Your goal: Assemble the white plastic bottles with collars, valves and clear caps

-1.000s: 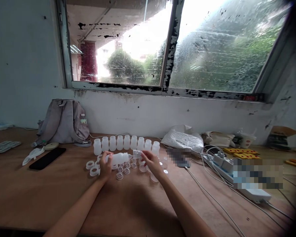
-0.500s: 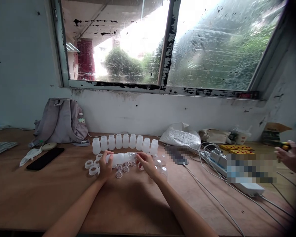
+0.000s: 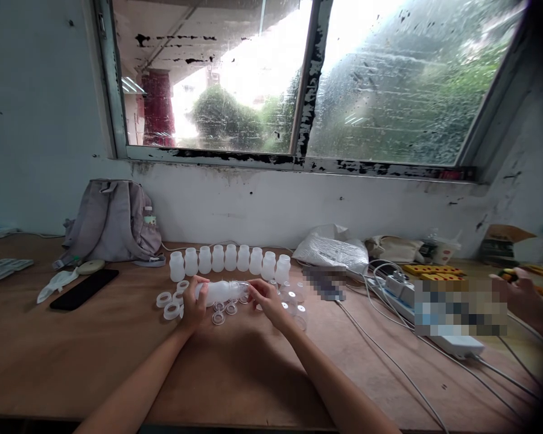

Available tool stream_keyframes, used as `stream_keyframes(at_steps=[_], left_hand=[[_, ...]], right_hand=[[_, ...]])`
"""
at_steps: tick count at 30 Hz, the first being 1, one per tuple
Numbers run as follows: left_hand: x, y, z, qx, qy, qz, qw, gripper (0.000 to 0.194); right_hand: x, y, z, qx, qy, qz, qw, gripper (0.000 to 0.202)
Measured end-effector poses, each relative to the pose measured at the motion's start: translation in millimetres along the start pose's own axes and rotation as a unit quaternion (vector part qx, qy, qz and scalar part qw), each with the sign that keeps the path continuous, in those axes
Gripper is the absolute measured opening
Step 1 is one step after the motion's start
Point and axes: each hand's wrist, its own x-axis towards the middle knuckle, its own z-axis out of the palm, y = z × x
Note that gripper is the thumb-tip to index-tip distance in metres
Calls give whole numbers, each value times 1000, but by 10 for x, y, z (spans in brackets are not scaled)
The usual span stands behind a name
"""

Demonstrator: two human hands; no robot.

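A frosted plastic bottle (image 3: 218, 292) lies sideways in the air, its base end in my left hand (image 3: 194, 304), which is closed around it. At its right end is a clear cap (image 3: 239, 290), pinched by the fingers of my right hand (image 3: 266, 301). Cap and bottle meet; whether the cap sits fully on cannot be told. Under the bottle are several clear round teat-like pieces (image 3: 218, 316). White rings (image 3: 171, 310) lie beside my left hand. Several clear domed caps (image 3: 301, 311) stand to the right of my right wrist, partly hidden by it.
Behind my hands stands a curved row of frosted bottles (image 3: 218, 259). A black phone (image 3: 85, 289) and a grey backpack (image 3: 111, 223) are on the left. To the right are a silvery packet (image 3: 332, 250), cables, a power strip (image 3: 457, 345) and another person's hand (image 3: 520, 295).
My right hand and the clear cap have shifted very slightly left; my left hand keeps its hold on the bottle. The other person's hand at the right has moved left.
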Motion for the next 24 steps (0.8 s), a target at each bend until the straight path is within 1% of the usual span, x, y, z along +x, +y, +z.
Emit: stream_keyframes(at_steps=[5,9,17,21,24], left_hand=[[-29,-20,6,-4,11,19,1000,18],[-39,6,7,-10,30,11,999,19],[-37,52,14,-19,44,-6,999,20],[-38,61,42,-14,55,4,998,20],[-38,64,43,-13,49,15,999,20]], right_hand=[[-22,12,23,49,-17,13,999,31],[-34,15,28,70,-33,14,997,28],[-35,11,48,77,-44,8,996,27],[-16,22,45,68,-39,4,997,30],[-5,15,21,67,-43,-4,997,30]])
